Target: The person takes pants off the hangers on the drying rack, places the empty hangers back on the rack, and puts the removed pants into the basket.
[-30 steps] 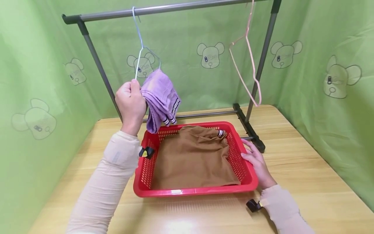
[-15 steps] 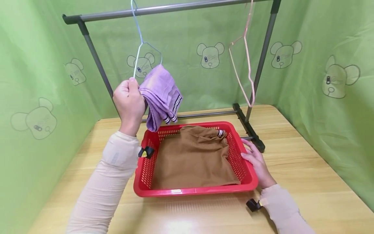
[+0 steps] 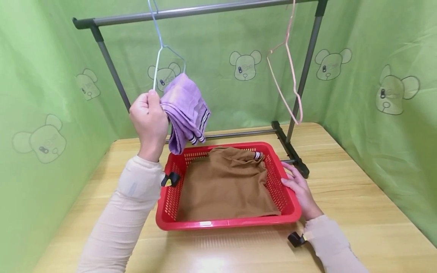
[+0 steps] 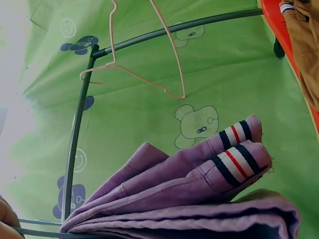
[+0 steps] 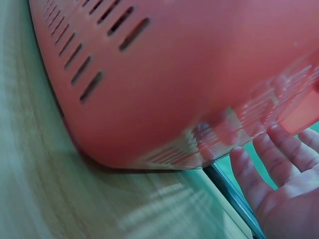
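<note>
Green cloth printed with bear heads hangs behind a pale wooden worktop; a grey rack stands along its far edge, with a pink hanger at the right. Mid-worktop, a red basket holds a brown garment. Above the basket's far left corner, the left hand grips one end of a blue hanger, with a purple garment draped over it. Only the left wrist view shows red in that garment's stripes. At the basket's right edge, the right hand has its thumb at the rim; the right wrist view reveals straight, spread fingers by the outer wall, though whether every tip touches is hard to tell.
</note>
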Demonstrator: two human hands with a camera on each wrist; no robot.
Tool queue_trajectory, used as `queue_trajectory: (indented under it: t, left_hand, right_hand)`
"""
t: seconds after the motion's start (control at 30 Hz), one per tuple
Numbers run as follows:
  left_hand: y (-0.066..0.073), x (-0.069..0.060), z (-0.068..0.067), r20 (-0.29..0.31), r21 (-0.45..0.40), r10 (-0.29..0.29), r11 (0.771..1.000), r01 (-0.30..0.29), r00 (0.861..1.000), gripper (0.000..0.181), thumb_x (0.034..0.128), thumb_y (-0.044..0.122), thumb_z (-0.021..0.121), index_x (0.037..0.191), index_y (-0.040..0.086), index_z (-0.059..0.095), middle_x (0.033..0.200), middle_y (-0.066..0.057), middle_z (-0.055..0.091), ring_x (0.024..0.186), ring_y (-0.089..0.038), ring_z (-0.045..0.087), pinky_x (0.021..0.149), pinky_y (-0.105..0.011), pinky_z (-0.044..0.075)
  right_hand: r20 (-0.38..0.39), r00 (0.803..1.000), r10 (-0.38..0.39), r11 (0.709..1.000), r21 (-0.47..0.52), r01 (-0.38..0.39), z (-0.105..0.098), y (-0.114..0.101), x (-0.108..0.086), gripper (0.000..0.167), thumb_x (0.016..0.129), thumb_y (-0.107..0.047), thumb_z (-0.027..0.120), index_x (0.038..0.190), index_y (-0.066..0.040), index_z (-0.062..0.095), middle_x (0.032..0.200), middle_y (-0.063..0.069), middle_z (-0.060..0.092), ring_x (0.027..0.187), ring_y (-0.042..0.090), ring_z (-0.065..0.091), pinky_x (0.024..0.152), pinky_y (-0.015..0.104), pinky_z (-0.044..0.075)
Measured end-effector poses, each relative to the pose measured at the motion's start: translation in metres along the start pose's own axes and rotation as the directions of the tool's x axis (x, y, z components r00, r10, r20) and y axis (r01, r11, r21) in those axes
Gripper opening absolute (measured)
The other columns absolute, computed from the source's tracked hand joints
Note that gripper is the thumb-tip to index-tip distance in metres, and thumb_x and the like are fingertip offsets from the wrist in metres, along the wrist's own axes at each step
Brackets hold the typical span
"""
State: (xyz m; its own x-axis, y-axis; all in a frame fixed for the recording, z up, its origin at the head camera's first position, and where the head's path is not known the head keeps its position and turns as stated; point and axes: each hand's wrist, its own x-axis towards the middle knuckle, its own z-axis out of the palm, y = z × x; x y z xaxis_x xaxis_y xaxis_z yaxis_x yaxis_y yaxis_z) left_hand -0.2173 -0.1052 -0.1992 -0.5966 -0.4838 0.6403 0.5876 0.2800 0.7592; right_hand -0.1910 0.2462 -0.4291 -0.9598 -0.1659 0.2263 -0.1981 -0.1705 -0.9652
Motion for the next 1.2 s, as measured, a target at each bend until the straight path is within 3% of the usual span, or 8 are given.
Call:
queue_trajectory:
  t: [0.27,0.5,0.6,1.2]
  left_hand:
    - [0.005,0.000,-0.002,0.010,0.000,-0.042,0.999,0.042,0.999,0.043,0.0991,0.010,0.046,0.057,0.016,0.039,0.051,0.004,0.031,0.044,-0.006,0.025,0.040,-0.021,0.016]
    - [0.007,-0.003,-0.003,-0.015,-0.015,0.048,0.999,-0.048,0.999,0.043,0.0987,0.007,0.046,0.057,0.017,0.040,0.050,0.006,0.030,0.044,-0.006,0.025,0.040,-0.021,0.015]
    - [0.008,-0.004,-0.004,-0.017,-0.017,0.057,0.998,-0.057,0.998,0.044,0.0986,0.007,0.046,0.057,0.017,0.039,0.050,0.007,0.030,0.045,-0.006,0.024,0.041,-0.021,0.015]
    - [0.005,-0.015,-0.013,0.004,0.005,0.012,1.000,-0.012,1.000,0.040,0.0975,0.008,0.048,0.058,0.015,0.045,0.048,0.004,0.036,0.042,-0.005,0.030,0.038,-0.021,0.017]
  right_hand:
    - [0.006,1.000,0.010,1.000,-0.010,-0.009,0.001,0.001,-0.001,0.051,0.102,-0.013,0.045,0.149,-0.008,0.027,0.124,0.004,0.058,0.104,0.020,0.064,0.079,0.039,0.056]
    - [0.008,1.000,-0.013,1.000,-0.002,0.013,0.002,0.002,0.000,0.049,0.101,-0.011,0.044,0.148,-0.009,0.031,0.121,0.003,0.061,0.101,0.019,0.064,0.077,0.038,0.057]
    - [-0.002,1.000,-0.004,1.000,0.002,0.004,0.002,0.000,0.001,0.048,0.101,-0.011,0.045,0.148,-0.009,0.031,0.121,0.004,0.060,0.101,0.020,0.064,0.078,0.037,0.057]
    - [0.002,1.000,0.026,0.999,-0.032,-0.026,0.000,-0.002,-0.001,0.053,0.102,-0.016,0.047,0.150,-0.010,0.027,0.126,0.004,0.057,0.105,0.020,0.063,0.080,0.038,0.056]
